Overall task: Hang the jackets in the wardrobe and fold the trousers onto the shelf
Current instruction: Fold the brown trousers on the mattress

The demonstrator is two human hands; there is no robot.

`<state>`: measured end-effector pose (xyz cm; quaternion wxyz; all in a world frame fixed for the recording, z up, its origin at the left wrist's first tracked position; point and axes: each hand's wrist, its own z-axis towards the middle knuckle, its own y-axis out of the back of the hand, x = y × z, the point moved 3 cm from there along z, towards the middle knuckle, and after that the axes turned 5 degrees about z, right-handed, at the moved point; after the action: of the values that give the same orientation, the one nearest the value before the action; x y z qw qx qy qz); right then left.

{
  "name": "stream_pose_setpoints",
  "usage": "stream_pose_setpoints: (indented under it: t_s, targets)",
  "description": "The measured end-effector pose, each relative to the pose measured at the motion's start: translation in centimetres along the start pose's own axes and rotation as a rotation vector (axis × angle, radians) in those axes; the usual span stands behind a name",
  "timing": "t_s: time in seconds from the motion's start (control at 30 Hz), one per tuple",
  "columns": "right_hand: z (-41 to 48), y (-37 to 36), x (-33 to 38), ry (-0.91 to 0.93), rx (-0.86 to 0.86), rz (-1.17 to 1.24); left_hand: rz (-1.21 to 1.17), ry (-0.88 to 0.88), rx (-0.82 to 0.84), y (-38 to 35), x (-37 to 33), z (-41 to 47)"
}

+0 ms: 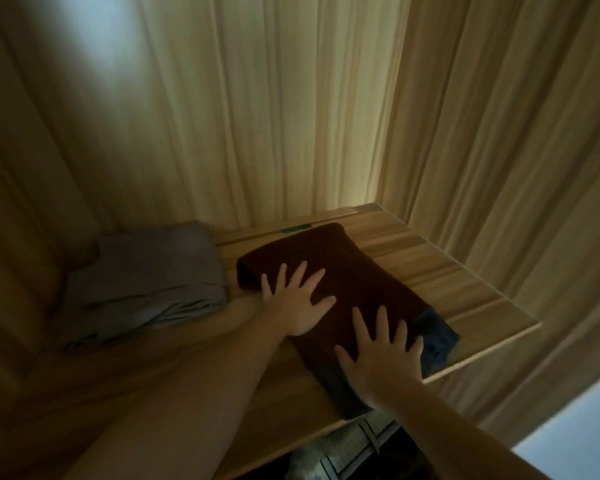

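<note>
The left hand (297, 299) and right hand (381, 355) press flat, fingers spread wide, on folded dark brown trousers (354, 268) at centre frame on the wooden shelf (465, 289). The small green tag (297, 229) behind them is too blurred to read.

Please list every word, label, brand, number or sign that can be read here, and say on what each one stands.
No text can be read.
The small green patch at the back edge of the wooden shelf is too blurred to show any writing.
No print shows on the dark brown folded trousers or on the grey folded garment.
</note>
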<state>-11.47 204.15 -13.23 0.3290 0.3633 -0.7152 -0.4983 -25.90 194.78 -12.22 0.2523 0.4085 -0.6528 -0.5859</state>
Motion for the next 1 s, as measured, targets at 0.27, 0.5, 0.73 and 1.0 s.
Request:
stream_pose_setpoints:
  t_s: [0.27,0.5,0.73,1.0]
  targets:
    - [3.3,1.6,-3.5,0.172,0.058,-0.093,0.076,0.082,0.022,0.3,-1.0,-1.5]
    - [6.9,5.3,-5.2,-0.015,-0.099,-0.095,0.230,-0.101,-0.172,1.7,-1.7,-1.9]
    - [9.2,2.1,-0.9,-0.038,-0.123,0.159,0.105,0.077,-0.160,-1.6,1.7,0.4]
    - [17.5,4.1,1.6,0.069,-0.232,-0.120,0.076,0.258,-0.209,-0.9,2.2,5.2]
